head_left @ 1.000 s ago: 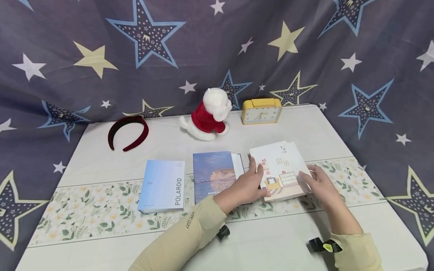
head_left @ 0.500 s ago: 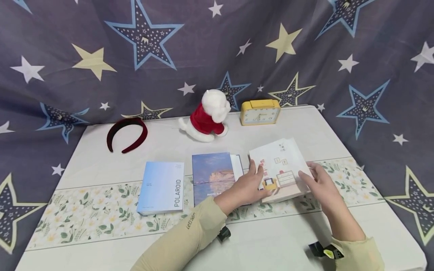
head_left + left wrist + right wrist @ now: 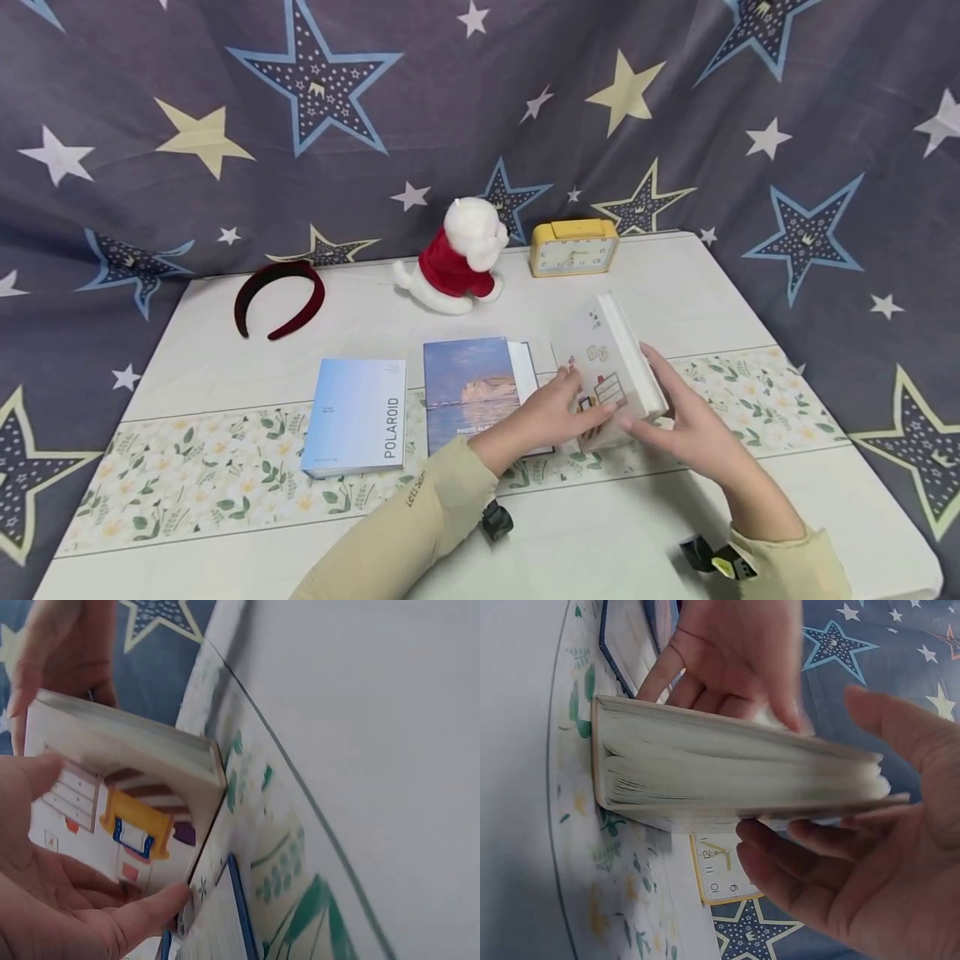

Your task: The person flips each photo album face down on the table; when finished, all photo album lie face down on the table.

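Note:
A thick white photo album [image 3: 596, 367] with a drawn room on its cover stands tilted up at the table's right. Its right side is raised, so the page edges [image 3: 727, 761] face the right wrist camera. My right hand [image 3: 686, 425] holds that raised side, fingers [image 3: 802, 862] behind the back cover. My left hand [image 3: 551, 408] grips the album's lower left side, its thumb lying over the front cover. Left of it lies a blue photo album [image 3: 468, 387] with a sea cliff picture, partly hidden by my left arm. A pale blue POLAROID album [image 3: 356, 417] lies farther left.
At the back stand a white plush dog [image 3: 453, 258] in a red top and a yellow alarm clock [image 3: 573, 248]. A dark red headband [image 3: 280, 296] lies back left. Behind the table [image 3: 570, 533] hangs a star-patterned curtain [image 3: 450, 100].
The white album has tipped up from lying nearly flat, its right side rising toward the left. My right hand has turned with it, and my left thumb has moved farther over the cover.

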Demonstrator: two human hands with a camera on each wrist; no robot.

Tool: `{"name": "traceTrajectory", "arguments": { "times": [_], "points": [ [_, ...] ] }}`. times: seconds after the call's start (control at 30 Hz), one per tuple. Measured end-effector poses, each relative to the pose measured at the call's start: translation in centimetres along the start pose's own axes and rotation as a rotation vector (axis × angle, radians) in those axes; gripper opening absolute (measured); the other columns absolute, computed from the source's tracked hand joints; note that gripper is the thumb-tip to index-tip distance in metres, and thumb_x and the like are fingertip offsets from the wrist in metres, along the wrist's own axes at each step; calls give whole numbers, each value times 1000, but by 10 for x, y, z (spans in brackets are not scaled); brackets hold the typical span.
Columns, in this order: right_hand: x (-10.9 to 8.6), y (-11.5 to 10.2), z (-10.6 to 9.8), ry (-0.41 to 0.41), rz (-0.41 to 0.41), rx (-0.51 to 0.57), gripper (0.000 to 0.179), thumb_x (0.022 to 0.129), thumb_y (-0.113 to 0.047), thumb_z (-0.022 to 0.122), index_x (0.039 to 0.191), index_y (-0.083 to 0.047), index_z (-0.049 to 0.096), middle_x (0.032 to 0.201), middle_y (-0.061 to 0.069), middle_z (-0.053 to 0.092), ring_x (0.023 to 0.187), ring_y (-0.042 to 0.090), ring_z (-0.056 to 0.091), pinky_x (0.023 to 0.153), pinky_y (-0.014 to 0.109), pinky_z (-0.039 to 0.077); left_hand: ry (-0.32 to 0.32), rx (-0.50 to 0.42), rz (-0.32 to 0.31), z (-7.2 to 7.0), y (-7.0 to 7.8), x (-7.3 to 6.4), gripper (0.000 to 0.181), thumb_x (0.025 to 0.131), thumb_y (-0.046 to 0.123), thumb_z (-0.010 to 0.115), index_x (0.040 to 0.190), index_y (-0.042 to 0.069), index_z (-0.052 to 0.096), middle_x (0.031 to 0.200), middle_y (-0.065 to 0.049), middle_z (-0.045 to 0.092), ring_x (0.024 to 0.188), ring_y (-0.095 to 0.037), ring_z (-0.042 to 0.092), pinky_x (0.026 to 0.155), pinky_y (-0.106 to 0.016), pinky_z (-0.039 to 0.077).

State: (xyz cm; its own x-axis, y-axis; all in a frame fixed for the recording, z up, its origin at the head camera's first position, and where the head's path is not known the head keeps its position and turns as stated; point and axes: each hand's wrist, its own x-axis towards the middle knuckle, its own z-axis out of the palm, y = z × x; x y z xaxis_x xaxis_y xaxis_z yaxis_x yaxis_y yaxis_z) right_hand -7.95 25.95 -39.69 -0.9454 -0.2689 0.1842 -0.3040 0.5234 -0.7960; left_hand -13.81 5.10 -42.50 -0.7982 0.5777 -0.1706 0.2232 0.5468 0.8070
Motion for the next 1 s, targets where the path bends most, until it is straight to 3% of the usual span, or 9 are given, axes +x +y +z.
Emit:
{"name": "traceTrajectory", "arguments": {
  "times": [0.1, 0.23, 0.37, 0.47, 0.67, 0.8, 1.0],
  "points": [
    [0, 2, 3, -45, -46, 33, 98, 83, -5, 77, 158, -18, 15, 143, 24, 46, 111, 35, 59, 80, 34, 53, 2, -171, -2, 0, 1, -2, 82, 91, 64, 51, 156, 22, 25, 159, -8, 26, 139, -30, 35, 106, -51, 36],
    [2, 3, 7, -94, -70, 75, 98, 84, -5, 75, 158, -20, 13, 152, 23, 34, 117, 39, 56, 84, 42, 53, -4, -354, 7, -2, 3, -4, 92, 90, 67, 50, 159, 21, 9, 160, -8, 24, 142, -29, 29, 107, -51, 33],
    [3, 4, 13, -119, -78, 62, 95, 86, -9, 75, 158, -21, 15, 155, 19, 30, 121, 40, 53, 89, 54, 49, -12, -451, 29, -2, 4, -4, 98, 89, 66, 53, 158, 16, 5, 160, -15, 19, 143, -31, 26, 106, -44, 37],
    [4, 5, 17, -134, -79, 45, 94, 86, -11, 75, 158, -20, 16, 155, 19, 31, 123, 40, 52, 92, 56, 47, -23, -503, 28, -2, 5, -4, 103, 88, 65, 56, 157, 11, 1, 159, -20, 18, 140, -33, 31, 97, -38, 46],
    [5, 8, 20, -153, -86, 40, 93, 85, -11, 76, 158, -20, 18, 157, 16, 28, 132, 39, 42, 91, 55, 48, -47, -596, -46, -2, 7, -6, 114, 87, 60, 61, 155, 7, -14, 159, -25, 7, 132, -37, 44, 82, -39, 55],
    [5, 10, 21, -163, -81, 58, 91, 86, -13, 76, 157, -22, 20, 158, 13, 27, 135, 41, 35, 92, 63, 44, -50, -683, -43, -2, 8, -6, 109, 88, 46, 67, 156, 11, -11, 157, -25, 13, 121, -33, 55, 80, -40, 56],
    [5, 15, 21, -183, -108, 89, 86, 89, -9, 71, 157, -18, 20, 161, 12, 19, 139, 49, 24, 92, 74, 34, -82, -791, 50, -2, 6, -6, 83, 92, 28, 66, 155, 12, 15, 139, -16, 44, 111, -24, 61, 82, -38, 56]
  ]
}}
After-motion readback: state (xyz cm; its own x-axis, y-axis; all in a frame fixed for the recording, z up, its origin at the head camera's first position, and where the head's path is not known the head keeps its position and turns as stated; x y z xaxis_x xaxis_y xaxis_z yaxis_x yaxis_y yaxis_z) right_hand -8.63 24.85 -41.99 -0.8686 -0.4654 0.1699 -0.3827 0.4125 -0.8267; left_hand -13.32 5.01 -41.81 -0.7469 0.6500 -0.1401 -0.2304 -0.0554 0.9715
